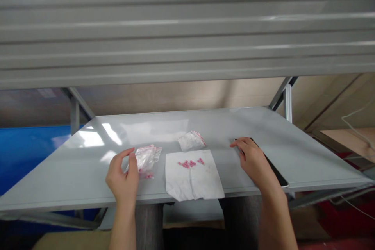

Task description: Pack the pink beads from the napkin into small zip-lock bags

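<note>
My left hand [123, 175] is raised beside a pile of clear zip bags [145, 157], its thumb and index finger apart and nothing seen between them. Small pink pieces [149, 176] show at the near end of that pile. To the right lies a white paper napkin [193, 184] with several small pink beads or pellets [185, 164] clustered on it. Behind the napkin sits another bundle of clear zip bags [191, 141] with red seal lines. My right hand [252, 160] rests over a flat black tablet-like slab [275, 170], its index finger stretched out and the others loosely bent.
The grey shelf board [73, 179] holds all of these. A thick grey upper shelf [187, 39] runs across above it, carried by metal posts [288, 103] at both sides. A blue panel [32, 144] stands left, and a white cable [356, 129] hangs right.
</note>
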The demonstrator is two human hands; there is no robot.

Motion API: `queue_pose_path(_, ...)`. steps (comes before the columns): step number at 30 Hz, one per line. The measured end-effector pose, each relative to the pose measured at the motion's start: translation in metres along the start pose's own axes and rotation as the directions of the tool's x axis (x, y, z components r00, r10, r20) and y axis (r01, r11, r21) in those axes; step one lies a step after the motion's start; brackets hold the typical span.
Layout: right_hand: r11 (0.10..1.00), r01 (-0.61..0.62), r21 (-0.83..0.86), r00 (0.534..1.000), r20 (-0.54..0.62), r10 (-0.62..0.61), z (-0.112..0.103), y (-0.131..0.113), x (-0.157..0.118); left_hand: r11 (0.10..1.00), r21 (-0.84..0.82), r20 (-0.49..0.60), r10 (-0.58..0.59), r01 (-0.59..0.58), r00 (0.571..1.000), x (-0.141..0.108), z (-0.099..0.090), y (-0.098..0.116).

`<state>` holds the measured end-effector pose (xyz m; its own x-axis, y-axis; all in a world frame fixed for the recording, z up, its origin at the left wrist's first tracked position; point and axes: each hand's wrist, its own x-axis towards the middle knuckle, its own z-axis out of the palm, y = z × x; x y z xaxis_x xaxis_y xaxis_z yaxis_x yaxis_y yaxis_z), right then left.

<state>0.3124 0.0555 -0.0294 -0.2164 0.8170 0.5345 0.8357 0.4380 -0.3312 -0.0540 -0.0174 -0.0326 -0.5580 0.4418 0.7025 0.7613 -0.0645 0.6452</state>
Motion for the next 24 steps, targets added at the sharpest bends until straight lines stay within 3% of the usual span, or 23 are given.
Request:
queue_pose_path(16,0.999,0.018,0.049,0.999,0.036,-0.020,0.008,0.000,-0.004,0.975,-0.073,0.042,-0.207,0.209,0.977,-0.002,-0.003,-0.006)
queue_pose_path(24,0.960,0.020,0.280,0.992,0.114,-0.054,0.004,-0.022,0.001,0.964,-0.140,0.087,-0.215,0.226,0.973,-0.003,-0.002,-0.014)
